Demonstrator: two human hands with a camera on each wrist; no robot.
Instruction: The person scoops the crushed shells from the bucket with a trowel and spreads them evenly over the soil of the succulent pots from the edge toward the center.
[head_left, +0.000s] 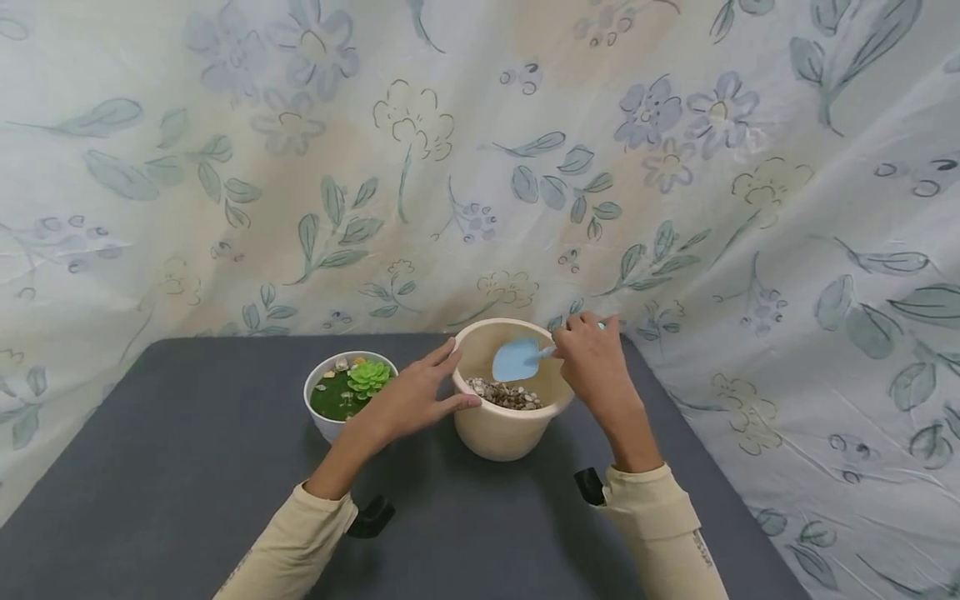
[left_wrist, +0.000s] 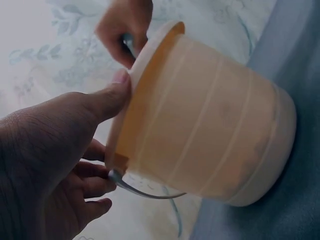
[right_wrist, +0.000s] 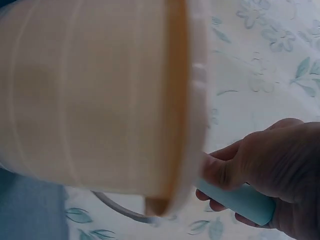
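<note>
Near the far edge of the dark surface (head_left: 187, 475), a cream bucket (head_left: 498, 437) is standing upright, its mouth facing your head camera. Inside, light and dark pebbles (head_left: 506, 395) are covering the visible part of the floor. A blue scoop (head_left: 516, 361) is hanging over them, its blade within the bucket's mouth; whether its edge is touching the pebbles, you cannot tell. Your right grip (head_left: 596, 362) is holding the scoop at the right of the rim, and the fingers are curling around its teal handle (right_wrist: 240, 200). Your left grip (head_left: 416, 396) is spreading wide at the opposite side, thumb and fingers touching the rim. A thin curved bail (left_wrist: 145, 192) is hanging beside the bucket wall. Just left of the bucket, a white bowl (head_left: 324, 427) is holding a green succulent (head_left: 369, 379), and your left forearm is partly covering it. Cream sleeves (head_left: 660, 517) are covering both forearms. Behind everything, a floral sheet (head_left: 480, 167) is hanging in folds.
</note>
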